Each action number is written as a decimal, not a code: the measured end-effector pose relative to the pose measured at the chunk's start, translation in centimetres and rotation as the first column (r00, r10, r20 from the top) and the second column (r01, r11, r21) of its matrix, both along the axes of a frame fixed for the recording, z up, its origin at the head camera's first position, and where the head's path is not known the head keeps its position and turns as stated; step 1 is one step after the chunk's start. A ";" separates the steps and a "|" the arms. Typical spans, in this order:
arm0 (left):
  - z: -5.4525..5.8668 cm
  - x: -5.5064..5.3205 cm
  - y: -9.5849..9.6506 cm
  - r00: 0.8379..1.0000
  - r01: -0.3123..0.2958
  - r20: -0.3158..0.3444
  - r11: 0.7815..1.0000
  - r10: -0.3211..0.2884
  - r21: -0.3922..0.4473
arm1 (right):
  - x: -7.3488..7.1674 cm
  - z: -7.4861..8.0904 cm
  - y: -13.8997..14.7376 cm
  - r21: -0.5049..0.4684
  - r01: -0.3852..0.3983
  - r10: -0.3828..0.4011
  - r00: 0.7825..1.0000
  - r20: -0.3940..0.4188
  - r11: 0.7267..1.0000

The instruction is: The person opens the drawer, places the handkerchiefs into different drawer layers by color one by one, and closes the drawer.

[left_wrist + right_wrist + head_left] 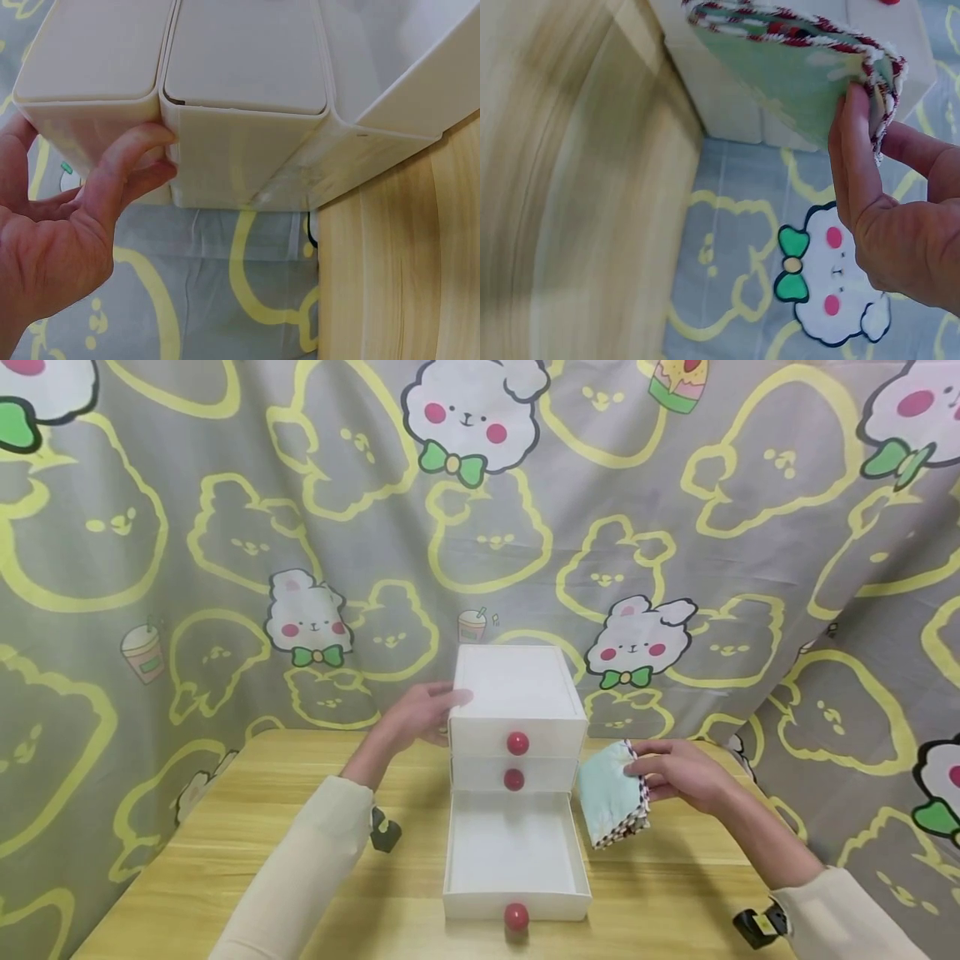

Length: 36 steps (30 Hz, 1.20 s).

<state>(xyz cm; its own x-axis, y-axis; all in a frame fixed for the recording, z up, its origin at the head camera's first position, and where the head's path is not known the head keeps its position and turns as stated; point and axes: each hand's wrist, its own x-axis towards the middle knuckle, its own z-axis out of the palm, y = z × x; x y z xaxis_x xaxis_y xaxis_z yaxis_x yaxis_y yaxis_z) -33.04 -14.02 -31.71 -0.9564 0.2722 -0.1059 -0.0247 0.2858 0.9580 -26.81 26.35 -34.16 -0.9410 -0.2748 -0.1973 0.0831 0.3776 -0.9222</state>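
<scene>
A white drawer unit [519, 681] with red round knobs stands on the table, its bottom drawer [517, 852] pulled out with a bare floor. My left hand [422, 710] holds the unit's upper left edge, one digit over the top and others against the side. In the left wrist view, those fingers [139, 150] press on the white side wall. To the right of the unit, my right hand [686, 774] pinches a folded pale green cloth [606, 789] by its edge. The cloth has a dark red and white stitched border and hangs above the table, beside the open drawer.
The wooden table [300, 827] reaches back to a grey curtain [360, 552] with yellow outlines and white cartoon animals. The two upper drawers [480, 774] are closed. The open drawer's front juts toward the near side of the table.
</scene>
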 end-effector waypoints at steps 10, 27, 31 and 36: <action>0.1 0.0 -0.1 1.000 0.005 -0.001 1.000 -0.005 -0.004 | 1.7 1.7 -1.2 -0.050 -0.074 0.074 0.997 -0.009 0.996; 0.0 0.0 0.0 1.000 -0.007 -0.008 1.000 0.006 -0.016 | 2.9 1.8 -3.9 -0.102 -0.145 0.144 0.989 -0.019 0.984; 0.0 0.0 0.0 1.000 -0.006 -0.011 1.000 0.006 -0.017 | 3.0 1.2 -4.7 -0.130 -0.162 0.160 0.987 -0.020 0.978; 0.0 0.0 0.1 1.000 -0.008 -0.014 1.000 0.008 -0.019 | 3.2 0.2 -5.7 -0.164 -0.161 0.161 0.987 -0.012 0.973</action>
<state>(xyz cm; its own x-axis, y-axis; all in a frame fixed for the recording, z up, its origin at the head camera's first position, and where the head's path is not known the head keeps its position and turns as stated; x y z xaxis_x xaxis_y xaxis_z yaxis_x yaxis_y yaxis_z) -32.99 -13.94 -31.66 -0.9599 0.2625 -0.0981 -0.0142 0.3041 0.9525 -23.66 20.64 -33.93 -0.8813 -0.4517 -0.1386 0.0353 0.2296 -0.9726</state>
